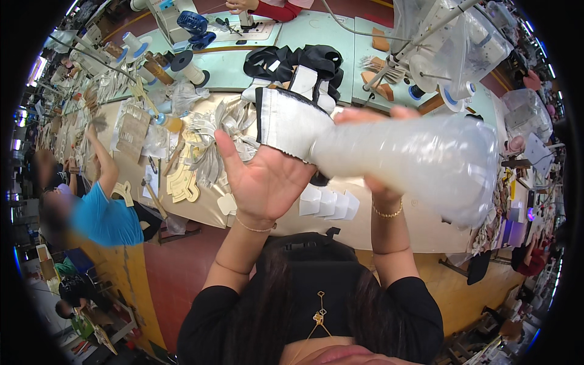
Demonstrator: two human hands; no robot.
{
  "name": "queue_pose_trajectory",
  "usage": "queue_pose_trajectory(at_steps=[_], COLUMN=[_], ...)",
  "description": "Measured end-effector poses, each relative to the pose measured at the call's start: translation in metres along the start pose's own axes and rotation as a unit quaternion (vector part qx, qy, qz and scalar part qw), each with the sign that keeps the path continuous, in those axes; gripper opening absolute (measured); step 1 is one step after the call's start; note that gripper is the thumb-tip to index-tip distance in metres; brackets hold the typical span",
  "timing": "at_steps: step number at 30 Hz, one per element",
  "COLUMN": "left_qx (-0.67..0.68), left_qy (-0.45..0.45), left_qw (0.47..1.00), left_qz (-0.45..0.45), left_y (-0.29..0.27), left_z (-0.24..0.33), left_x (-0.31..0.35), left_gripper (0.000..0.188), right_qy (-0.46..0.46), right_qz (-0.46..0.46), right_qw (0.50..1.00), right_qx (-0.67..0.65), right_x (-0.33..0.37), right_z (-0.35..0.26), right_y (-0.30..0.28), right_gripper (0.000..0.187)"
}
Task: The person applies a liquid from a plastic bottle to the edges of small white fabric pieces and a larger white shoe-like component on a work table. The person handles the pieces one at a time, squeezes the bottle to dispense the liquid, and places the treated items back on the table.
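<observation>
My left hand (pixel 267 184) is palm up with its thumb spread out. A curved white shoe-upper piece (pixel 292 121) with black edging lies across its fingers, which are hidden underneath. My right hand (pixel 384 182) is wrapped round a translucent plastic bottle (pixel 420 161), blurred by motion. The bottle is tipped on its side, its narrow end towards the white piece; I cannot tell if they touch. Behind the held piece sits a pile of black and white shoe pieces (pixel 304 67). Several white cut pieces (pixel 328 202) overlap on the table below my hands.
A bundle of pale strips (pixel 225 137) and cream cut shapes (pixel 182 176) lie to the left, near a hammer (pixel 154 198). Thread spools (pixel 190 68) stand further back. Sewing machines stand across the table (pixel 389 225). A person in a blue shirt (pixel 106 213) works at the left.
</observation>
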State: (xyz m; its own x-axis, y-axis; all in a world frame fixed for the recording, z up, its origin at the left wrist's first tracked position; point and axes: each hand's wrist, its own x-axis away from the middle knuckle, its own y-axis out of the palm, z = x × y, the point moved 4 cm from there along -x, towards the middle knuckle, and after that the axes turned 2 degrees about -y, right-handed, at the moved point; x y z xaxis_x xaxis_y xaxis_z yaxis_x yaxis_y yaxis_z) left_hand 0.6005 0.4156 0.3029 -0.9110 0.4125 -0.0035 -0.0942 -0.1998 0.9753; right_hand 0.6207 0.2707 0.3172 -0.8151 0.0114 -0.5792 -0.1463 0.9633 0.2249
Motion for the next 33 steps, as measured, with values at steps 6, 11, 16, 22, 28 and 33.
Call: queue_pose_trajectory(at_steps=[6,11,16,22,28,33], left_qx=[0.01,-0.002,-0.001,-0.031,-0.023,0.013], left_qy=[0.013,-0.032,-0.048,-0.044,-0.011,0.021], left_qw=[1.0,0.999,0.999,0.998,0.998,1.0], left_qz=[-0.002,0.007,0.002,-0.014,-0.053,0.019], left_y=[-0.001,-0.007,-0.012,-0.008,-0.002,-0.025], left_z=[0.001,-0.004,-0.005,-0.012,0.0,0.017], left_x=[0.001,0.004,0.008,0.003,0.007,0.0], left_gripper=[0.102,0.104,0.107,0.105,0.094,0.079], right_qy=[-0.123,-0.059,-0.13,-0.03,-0.136,-0.124], right_qz=[-0.061,0.062,0.066,0.047,0.169,0.2], right_qw=[0.99,0.993,0.983,0.994,0.956,0.971], right_qx=[0.021,-0.084,0.107,-0.094,0.198,0.045], right_x=[-0.003,-0.008,-0.027,-0.003,-0.023,-0.016], right_z=[-0.008,-0.001,-0.007,-0.001,0.005,-0.016], right_y=[0.005,0.002,-0.003,-0.008,-0.038,-0.037], right_gripper=[0.08,0.09,0.068,0.063,0.064,0.085])
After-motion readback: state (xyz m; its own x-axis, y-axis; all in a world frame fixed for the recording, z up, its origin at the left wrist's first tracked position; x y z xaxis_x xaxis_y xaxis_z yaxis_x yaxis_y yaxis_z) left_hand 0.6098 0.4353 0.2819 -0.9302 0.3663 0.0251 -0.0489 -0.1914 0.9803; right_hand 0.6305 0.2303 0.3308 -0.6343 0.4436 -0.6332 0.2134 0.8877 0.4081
